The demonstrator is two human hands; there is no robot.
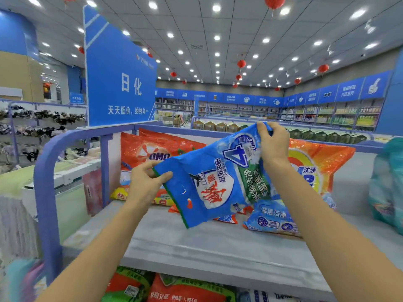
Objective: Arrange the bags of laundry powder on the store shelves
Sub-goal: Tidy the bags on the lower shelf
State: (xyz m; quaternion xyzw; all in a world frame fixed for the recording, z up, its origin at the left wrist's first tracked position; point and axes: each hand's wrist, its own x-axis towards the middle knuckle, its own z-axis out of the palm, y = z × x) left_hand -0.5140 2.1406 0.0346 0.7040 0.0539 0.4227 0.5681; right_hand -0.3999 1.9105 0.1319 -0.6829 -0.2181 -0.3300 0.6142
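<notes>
Blue bag [218, 177] (tilted) pinched between left hand [145, 182] and right hand [273, 142].

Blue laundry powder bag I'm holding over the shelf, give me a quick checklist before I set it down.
1. Grip of left hand on one corner of the blue bag: ok.
2. Pinch of right hand on the opposite corner: ok.
3. Bag upright: not ok, it hangs tilted.
4. Bare space on the grey shelf in front: ok.
5. Neighbours tidy: not ok, a light blue bag lies flat and the OMO bag leans back.
6. Bag free of tears: cannot tell.
</notes>
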